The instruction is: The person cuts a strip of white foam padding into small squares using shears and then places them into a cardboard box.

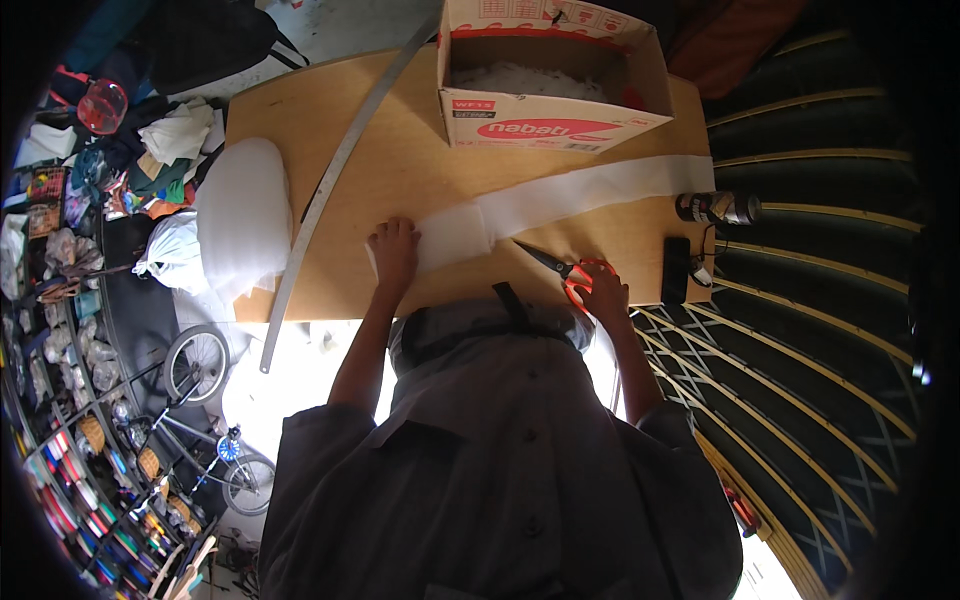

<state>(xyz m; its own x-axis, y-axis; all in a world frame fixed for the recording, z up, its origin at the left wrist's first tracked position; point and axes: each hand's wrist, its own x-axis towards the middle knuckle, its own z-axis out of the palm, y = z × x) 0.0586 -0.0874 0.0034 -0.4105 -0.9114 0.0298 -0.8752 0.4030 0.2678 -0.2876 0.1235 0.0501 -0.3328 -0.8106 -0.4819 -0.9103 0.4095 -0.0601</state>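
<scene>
A long strip of thin white translucent sheet (580, 197) runs across the wooden table, with a thicker or doubled piece at its left end. My left hand (396, 243) lies on that left end, its fingers stretched out flat. At the table's near edge my right hand (606, 294) grips a pair of scissors (553, 262) by the orange handles. Their dark blades point to the left and away from me, just below the strip, and look closed or nearly so. How the fingers sit in the handle loops is partly hidden.
An open cardboard box (550, 122) with white scraps inside stands at the back. A long metal ruler (320, 195) lies aslant beside a white stack of sheets (245, 210). A dark can (718, 208) and a black phone (676, 270) are at the right edge.
</scene>
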